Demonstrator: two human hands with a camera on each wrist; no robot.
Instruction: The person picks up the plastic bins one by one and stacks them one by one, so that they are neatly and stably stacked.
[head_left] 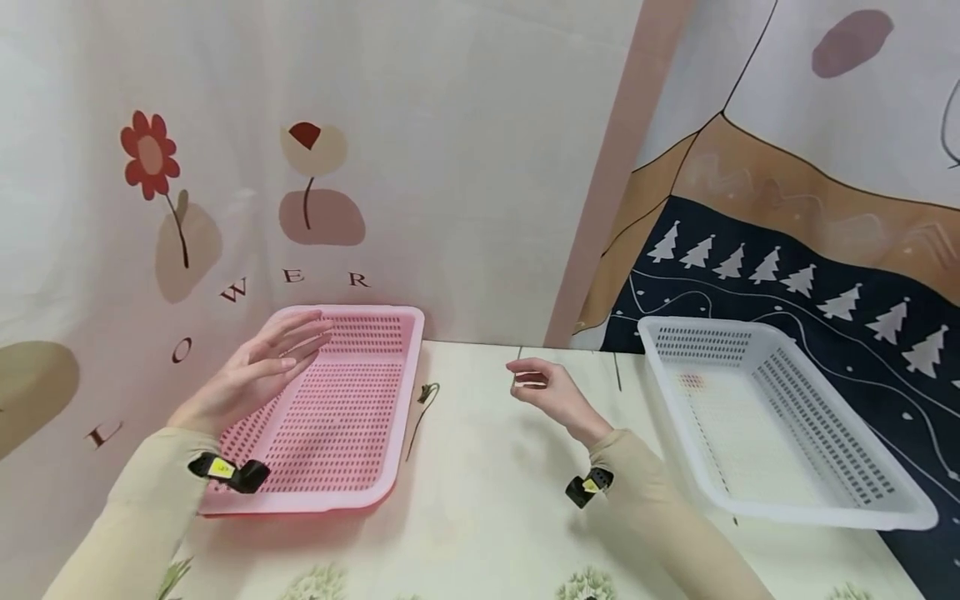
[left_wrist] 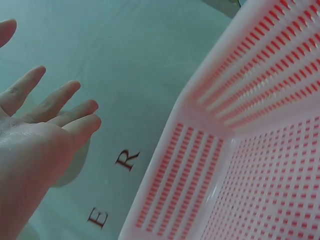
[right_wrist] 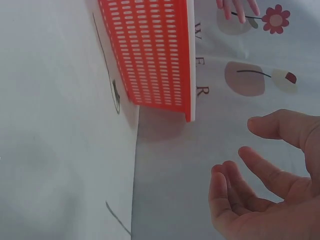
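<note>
Above the left side of a pink perforated basket, my left hand hangs with its fingers extended and spread. In the left wrist view the same hand holds nothing, and the basket's rim is to its right. My right hand hovers over the table between two baskets, fingers loosely bent, with thumb and fingertips apart. Nothing is in its grasp in the right wrist view, where the hand shows at the lower right. A white perforated basket stands to the right of it, with no contents showing.
The table has a pale cover with leafy prints along its front. A thin green stem shape lies beside the pink basket. Behind hangs a curtain with flower prints and letters; a dark tree-patterned cloth is at the right.
</note>
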